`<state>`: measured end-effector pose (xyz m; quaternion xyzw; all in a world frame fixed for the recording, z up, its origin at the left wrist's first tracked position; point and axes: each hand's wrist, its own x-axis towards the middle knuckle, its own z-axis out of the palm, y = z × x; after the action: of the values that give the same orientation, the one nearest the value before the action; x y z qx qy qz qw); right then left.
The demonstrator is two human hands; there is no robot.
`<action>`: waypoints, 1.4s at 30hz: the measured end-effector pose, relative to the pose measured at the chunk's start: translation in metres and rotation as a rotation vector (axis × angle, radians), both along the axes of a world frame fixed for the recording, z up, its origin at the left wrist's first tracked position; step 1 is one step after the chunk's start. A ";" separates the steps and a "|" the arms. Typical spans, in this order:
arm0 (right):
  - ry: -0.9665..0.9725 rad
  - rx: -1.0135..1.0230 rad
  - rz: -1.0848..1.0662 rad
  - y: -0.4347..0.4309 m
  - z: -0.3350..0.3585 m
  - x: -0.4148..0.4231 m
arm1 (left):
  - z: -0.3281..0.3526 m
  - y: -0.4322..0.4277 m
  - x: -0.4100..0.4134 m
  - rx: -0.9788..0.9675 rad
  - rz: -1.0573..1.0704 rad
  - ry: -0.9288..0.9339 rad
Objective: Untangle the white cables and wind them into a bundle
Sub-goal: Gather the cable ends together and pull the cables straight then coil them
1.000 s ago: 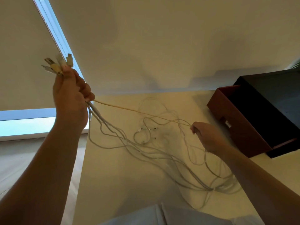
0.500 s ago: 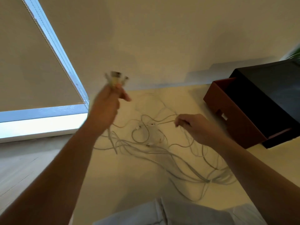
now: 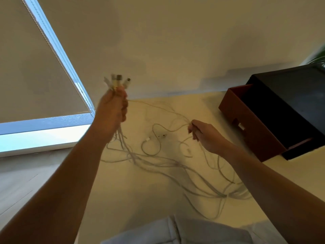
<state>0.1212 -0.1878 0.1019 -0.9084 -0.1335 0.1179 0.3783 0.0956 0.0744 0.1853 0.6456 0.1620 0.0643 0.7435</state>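
White cables point(image 3: 158, 166) lie mostly loose on the tabletop point(image 3: 140, 199) beside the brown box point(image 3: 246, 131), tangle not cleared. The left hand point(image 3: 112, 110) is clenched round the gathered plug ends point(image 3: 117, 81), held up well away from the box, and the right hand point(image 3: 205, 136) pinches one strand nearer the box. That strand, taut a second ago, now sags between the hands, so I read this as a reset between pulls, bundle not started. Versus the earlier frame, the left hand has swung in toward the box, while the right hand has barely shifted.
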 end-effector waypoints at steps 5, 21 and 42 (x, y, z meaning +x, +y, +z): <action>0.049 -0.021 -0.215 -0.039 -0.030 0.009 | 0.017 0.043 -0.005 -0.196 0.219 -0.114; -0.178 0.158 -0.581 -0.079 -0.010 0.018 | 0.001 0.020 0.000 -0.130 0.164 -0.108; 0.041 -0.259 -0.413 -0.106 -0.027 -0.002 | -0.002 0.034 -0.001 -0.060 0.189 -0.137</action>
<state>0.1192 -0.2937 0.0747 -0.9547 0.0790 0.0723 0.2776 0.0949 0.1085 0.1830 0.5989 0.1729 0.1730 0.7626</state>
